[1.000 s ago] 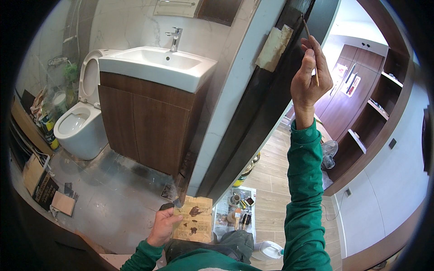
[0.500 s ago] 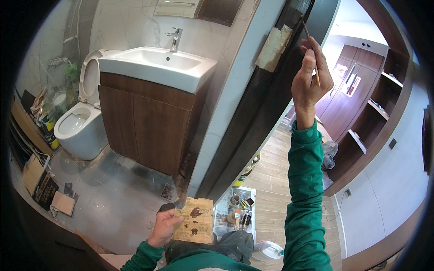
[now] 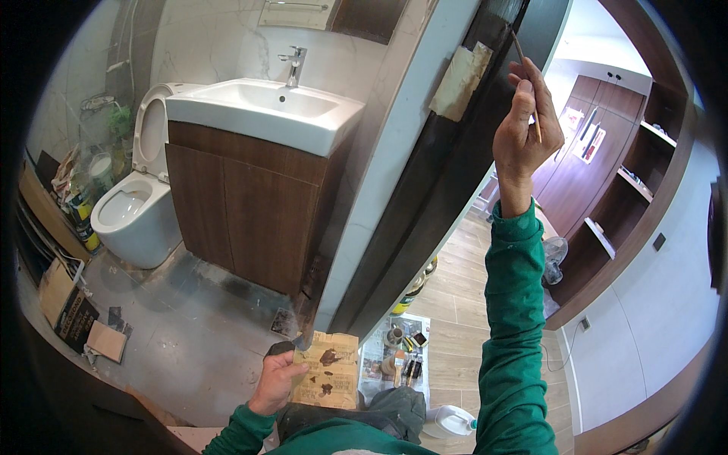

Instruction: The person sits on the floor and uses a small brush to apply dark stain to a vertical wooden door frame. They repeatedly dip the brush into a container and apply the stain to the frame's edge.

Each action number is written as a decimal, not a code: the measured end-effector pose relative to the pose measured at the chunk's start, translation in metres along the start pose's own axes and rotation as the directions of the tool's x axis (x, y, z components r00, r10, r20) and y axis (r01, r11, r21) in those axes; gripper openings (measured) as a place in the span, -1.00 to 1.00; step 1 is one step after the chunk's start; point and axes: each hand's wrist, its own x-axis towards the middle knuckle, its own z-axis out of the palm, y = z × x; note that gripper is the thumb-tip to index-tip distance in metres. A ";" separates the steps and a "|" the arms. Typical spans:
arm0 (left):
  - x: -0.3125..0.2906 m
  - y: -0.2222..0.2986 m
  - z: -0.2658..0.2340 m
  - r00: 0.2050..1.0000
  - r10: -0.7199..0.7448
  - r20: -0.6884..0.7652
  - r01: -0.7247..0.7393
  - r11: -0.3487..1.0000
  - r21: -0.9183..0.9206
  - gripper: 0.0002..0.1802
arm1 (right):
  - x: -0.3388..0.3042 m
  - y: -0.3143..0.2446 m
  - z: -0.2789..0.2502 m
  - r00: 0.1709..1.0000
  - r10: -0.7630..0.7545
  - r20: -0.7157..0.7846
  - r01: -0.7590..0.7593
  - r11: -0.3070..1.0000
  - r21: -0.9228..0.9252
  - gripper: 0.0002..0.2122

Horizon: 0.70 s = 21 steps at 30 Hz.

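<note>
My right hand (image 3: 528, 121) is raised and closed around a thin paintbrush (image 3: 538, 125). The brush's tip is up close to the dark brown door frame (image 3: 425, 182); whether it touches cannot be made out. Left of the tip, a pale strip (image 3: 460, 81) of paper or tape clings to the frame. Down by my lap, my left hand (image 3: 274, 383) pinches a tan piece of cardboard (image 3: 341, 383) with dark brown paint smears on it.
A newspaper sheet (image 3: 371, 369) on the wood floor bears brushes, a cup and small containers. Beside it stands a white jug (image 3: 449, 422). To the left are a sink (image 3: 262, 114) on a brown cabinet (image 3: 235, 205) and a toilet (image 3: 140, 220). Shelves (image 3: 614, 197) line the right side.
My right hand and the brush have shifted slightly to the right and a little down. My left hand and the cardboard have stayed in place.
</note>
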 end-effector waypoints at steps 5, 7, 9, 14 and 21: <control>0.001 -0.002 0.000 1.000 0.010 -0.002 -0.010 1.000 -0.003 -0.78 | 0.001 0.000 0.001 1.000 0.002 0.007 -0.002 1.000 -0.023 -0.64; 0.001 -0.002 -0.001 1.000 0.007 0.001 -0.007 1.000 -0.012 -0.78 | 0.001 0.000 0.001 1.000 0.013 0.012 -0.012 1.000 -0.022 -0.64; 0.002 -0.003 -0.002 1.000 0.000 0.005 0.000 1.000 0.000 -0.78 | 0.001 -0.001 0.000 0.999 0.026 0.020 -0.026 0.999 -0.022 -0.64; 0.003 -0.006 -0.003 1.000 0.004 0.016 -0.004 1.000 -0.007 -0.78 | -0.002 -0.004 -0.002 0.999 0.035 0.027 -0.034 0.999 -0.031 -0.65; 0.002 -0.001 0.000 1.000 0.001 0.026 -0.001 1.000 -0.005 -0.78 | -0.005 -0.007 -0.005 0.999 0.052 0.012 -0.052 0.998 0.026 -0.67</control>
